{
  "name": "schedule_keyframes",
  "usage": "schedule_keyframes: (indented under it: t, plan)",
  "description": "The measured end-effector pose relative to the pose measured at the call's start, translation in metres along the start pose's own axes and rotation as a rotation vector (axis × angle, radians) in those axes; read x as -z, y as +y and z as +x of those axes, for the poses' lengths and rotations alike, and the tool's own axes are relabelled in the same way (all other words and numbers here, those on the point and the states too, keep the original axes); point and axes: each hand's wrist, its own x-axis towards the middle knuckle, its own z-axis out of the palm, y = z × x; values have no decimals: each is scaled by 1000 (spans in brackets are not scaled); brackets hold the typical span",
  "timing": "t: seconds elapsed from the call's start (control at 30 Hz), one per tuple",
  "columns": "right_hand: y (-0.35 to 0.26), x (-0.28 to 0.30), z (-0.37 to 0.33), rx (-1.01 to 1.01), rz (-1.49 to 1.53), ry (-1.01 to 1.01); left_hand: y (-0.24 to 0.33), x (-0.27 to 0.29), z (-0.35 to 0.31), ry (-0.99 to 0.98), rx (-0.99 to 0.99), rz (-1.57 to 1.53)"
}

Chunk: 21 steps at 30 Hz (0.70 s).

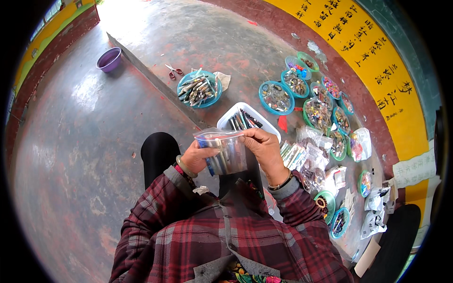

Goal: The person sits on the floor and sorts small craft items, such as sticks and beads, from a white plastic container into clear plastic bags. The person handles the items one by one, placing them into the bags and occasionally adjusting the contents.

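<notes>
at centre, left hand (195, 158) and right hand (268, 152) clasp a bag (237, 159) obscuring likely pens (218, 164).

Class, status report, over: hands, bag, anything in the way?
Left hand grips clear bag by side; right hand pinches top edge. Pen-like sticks inside. White tub just beyond, nothing visibly blocking.

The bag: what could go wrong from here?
1. If the left grip and right grip slip, the bag could fall, as only they seem to support it.
2. I can't tell if its zip is shut; if not, tilting might spill the pens.
3. Spilled pens might mix with those in the nearby tub.
</notes>
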Motion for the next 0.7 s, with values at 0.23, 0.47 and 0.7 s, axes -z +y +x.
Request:
schedule_keyframes:
  t: [0.23,0.47,0.7]
  plan:
    - [-19,-19,-5,186,-336,99,4,-6,0,-39,11,-49]
    - [-8,-22,-4,204,-272,62,1,4,2,-108,39,-86]
    - [-13,-17,-1,163,-198,94,-5,9,-1,-70,27,-81]
